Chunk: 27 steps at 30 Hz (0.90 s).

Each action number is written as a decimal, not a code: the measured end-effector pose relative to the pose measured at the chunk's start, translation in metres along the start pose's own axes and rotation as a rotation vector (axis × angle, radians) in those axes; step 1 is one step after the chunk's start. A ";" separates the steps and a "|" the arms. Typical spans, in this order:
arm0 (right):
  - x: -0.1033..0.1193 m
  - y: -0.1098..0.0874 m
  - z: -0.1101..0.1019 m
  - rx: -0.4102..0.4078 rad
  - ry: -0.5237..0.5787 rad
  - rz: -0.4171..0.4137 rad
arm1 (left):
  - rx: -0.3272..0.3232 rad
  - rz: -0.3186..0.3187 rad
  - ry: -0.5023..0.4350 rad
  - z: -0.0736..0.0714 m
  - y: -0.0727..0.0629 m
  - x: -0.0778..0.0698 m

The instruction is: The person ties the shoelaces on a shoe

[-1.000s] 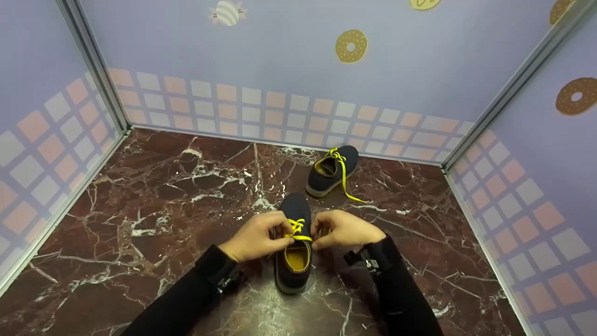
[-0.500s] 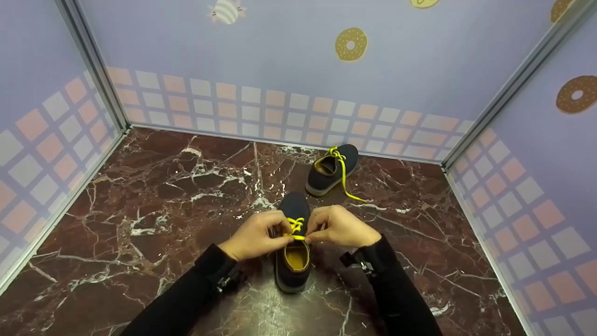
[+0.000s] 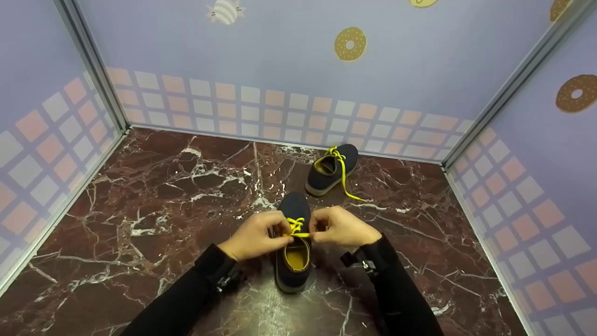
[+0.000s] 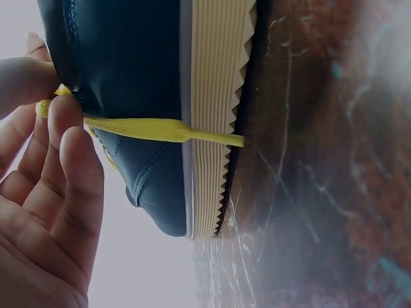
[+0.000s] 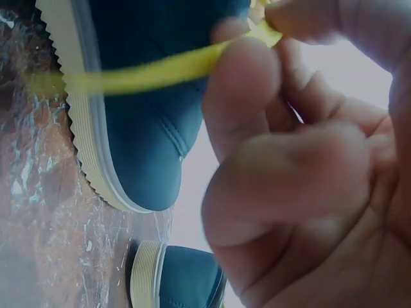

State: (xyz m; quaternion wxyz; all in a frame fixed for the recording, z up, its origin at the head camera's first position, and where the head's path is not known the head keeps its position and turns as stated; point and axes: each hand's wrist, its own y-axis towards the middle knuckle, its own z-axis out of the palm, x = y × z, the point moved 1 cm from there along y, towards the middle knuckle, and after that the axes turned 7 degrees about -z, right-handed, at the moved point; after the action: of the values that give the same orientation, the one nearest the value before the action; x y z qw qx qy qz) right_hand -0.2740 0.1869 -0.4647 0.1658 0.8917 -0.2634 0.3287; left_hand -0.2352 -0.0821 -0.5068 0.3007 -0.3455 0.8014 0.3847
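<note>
A dark low shoe (image 3: 293, 281) with a tan ribbed sole stands on the floor, toe pointing away from me. Its yellow shoelace (image 3: 296, 224) crosses the tongue above the opening. On the left side my left hand (image 3: 256, 235) pinches the lace between thumb and finger; a flat lace tail (image 4: 144, 128) hangs from it across the shoe's side. My right hand (image 3: 344, 228) pinches the lace at the other side, its thumb and fingertip together. In the right wrist view another lace tail (image 5: 151, 72) droops past the sole, blurred. One strand runs straight between the two hands.
A second dark shoe (image 3: 322, 181) with yellow laces lies farther back near the rear wall, one lace end trailing on the floor. Patterned wall panels (image 3: 261, 60) enclose the brown marbled floor (image 3: 196, 186) at the back and both sides.
My right hand moved in close to the lace at the shoe's middle, then back out slightly right with the strand drawn straight. My left hand stays almost in place.
</note>
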 end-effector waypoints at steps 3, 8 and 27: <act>-0.002 -0.002 -0.002 0.011 0.054 0.036 | 0.007 -0.009 0.005 0.000 0.000 -0.001; -0.008 -0.004 -0.006 0.010 0.151 0.032 | 0.015 -0.017 -0.002 0.000 0.000 -0.001; -0.014 -0.004 -0.007 -0.021 0.190 0.033 | 0.004 -0.021 0.002 0.000 0.000 -0.001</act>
State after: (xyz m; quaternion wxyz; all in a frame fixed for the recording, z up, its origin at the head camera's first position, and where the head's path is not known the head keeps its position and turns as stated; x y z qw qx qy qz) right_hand -0.2840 0.1987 -0.4700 0.1938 0.8502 -0.2646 0.4119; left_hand -0.2346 -0.0816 -0.5061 0.3046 -0.3537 0.7988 0.3796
